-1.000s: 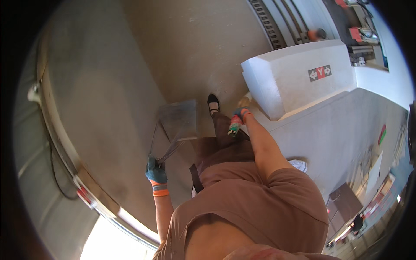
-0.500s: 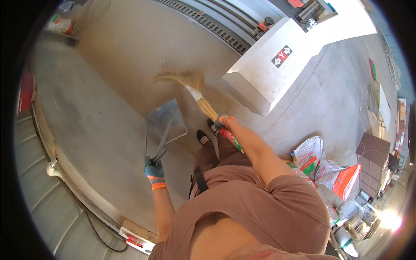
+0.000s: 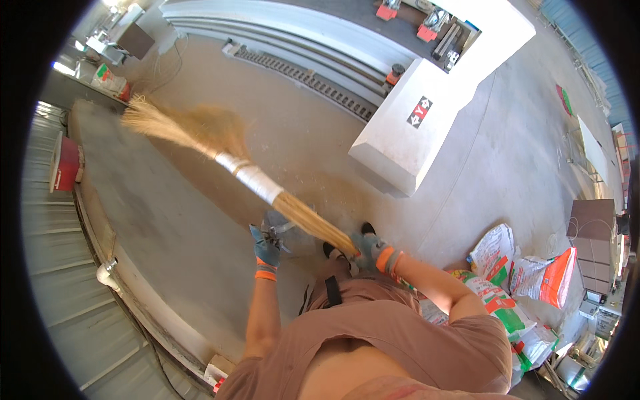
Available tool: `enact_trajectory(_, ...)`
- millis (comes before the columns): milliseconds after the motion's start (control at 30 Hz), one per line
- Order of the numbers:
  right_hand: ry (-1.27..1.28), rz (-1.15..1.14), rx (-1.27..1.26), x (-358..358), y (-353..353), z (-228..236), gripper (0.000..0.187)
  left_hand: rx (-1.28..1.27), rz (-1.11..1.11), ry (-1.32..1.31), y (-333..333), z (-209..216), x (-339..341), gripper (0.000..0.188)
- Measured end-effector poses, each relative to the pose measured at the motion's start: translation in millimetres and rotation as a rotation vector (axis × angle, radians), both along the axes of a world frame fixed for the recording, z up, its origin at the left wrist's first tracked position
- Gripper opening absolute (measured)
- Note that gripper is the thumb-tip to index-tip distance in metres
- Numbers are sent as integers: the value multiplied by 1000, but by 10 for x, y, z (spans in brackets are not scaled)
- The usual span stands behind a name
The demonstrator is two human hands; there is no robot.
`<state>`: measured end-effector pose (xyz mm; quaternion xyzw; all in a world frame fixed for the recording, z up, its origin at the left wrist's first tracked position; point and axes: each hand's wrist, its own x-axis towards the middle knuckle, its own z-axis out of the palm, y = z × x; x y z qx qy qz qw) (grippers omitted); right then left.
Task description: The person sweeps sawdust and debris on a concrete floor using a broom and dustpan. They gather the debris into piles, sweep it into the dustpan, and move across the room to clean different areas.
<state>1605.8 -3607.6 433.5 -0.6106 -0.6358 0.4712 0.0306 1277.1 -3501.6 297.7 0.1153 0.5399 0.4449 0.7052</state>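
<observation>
My right hand [image 3: 371, 255], in a grey glove with an orange cuff, is closed round the handle of a straw broom [image 3: 257, 183]. The broom is raised at a slant, its bristles fanned toward the far left. White wrapping binds it below the bristles. On the left, my left hand [image 3: 268, 251], gloved alike, grips the handle of a metal dustpan [image 3: 275, 219]. Much of the dustpan is hidden behind the broom and the glove. My dark shoes stand on the floor just beyond my waist.
A white machine housing [image 3: 407, 127] juts in at the upper right, joined to a long rail [image 3: 300, 80]. Several printed sacks [image 3: 493, 300] lie on the right. Ribbed wall panels [image 3: 73, 287] line the left, near a red box [image 3: 65, 163].
The broom has swung up off the floor toward the left and now looks much larger. My left hand has shifted right and the dustpan is more hidden. The whole view has turned and moved.
</observation>
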Motion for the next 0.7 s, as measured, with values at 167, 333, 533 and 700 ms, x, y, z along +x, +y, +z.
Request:
enact_trajectory(167,89,97,26,271,-347,334,53,245,107,-223,77,854,763,64)
enact_trajectory(333,31,220,230,573,-405,5,64,274,106,-146,-54,430,834,35)
enact_trajectory(533,92,347,336,948,-143,213,77,442,139,66,-675,858,1710,33)
enact_trajectory(700,376,313,427,1199,-207,-81,103,510,-9,136,-954,1160,2351,34)
